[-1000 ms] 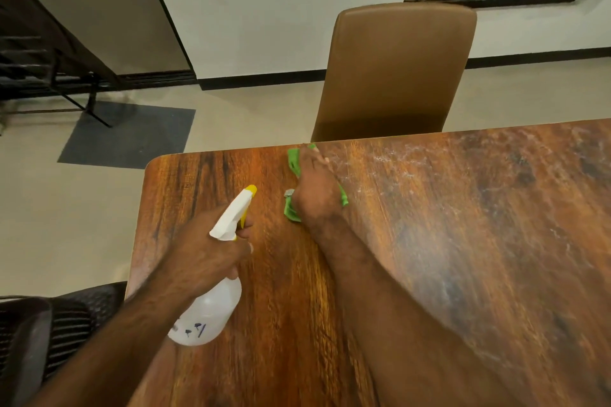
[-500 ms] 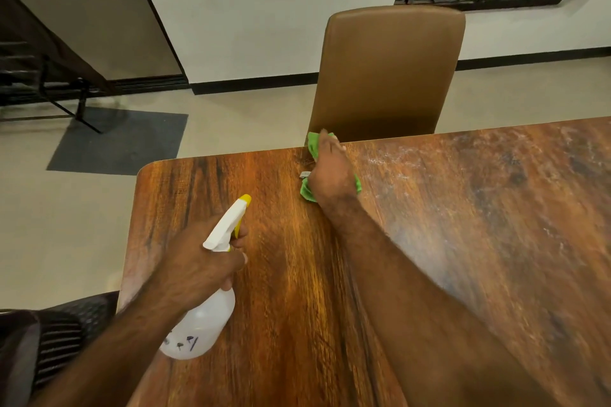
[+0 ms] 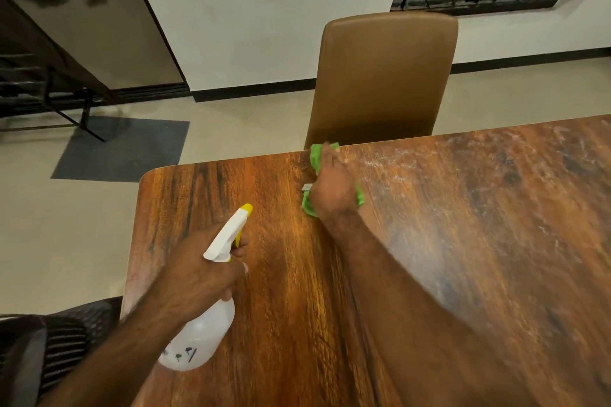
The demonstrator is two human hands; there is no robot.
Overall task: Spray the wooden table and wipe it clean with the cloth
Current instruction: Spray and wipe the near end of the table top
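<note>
The wooden table fills the lower right of the view, with whitish smears toward its far right. My right hand presses a green cloth flat on the table near the far edge, in front of the chair. Most of the cloth is hidden under the palm. My left hand grips a white spray bottle with a yellow nozzle tip, held tilted above the table's left side, nozzle pointing away from me.
A tan leather chair stands pushed against the table's far edge. A dark woven chair sits at the lower left. A grey floor mat lies on the pale floor beyond the table's left corner.
My right hand has slid the green cloth away from me and to the right, up to the table's far edge. The left hand with the bottle has stayed roughly in place.
</note>
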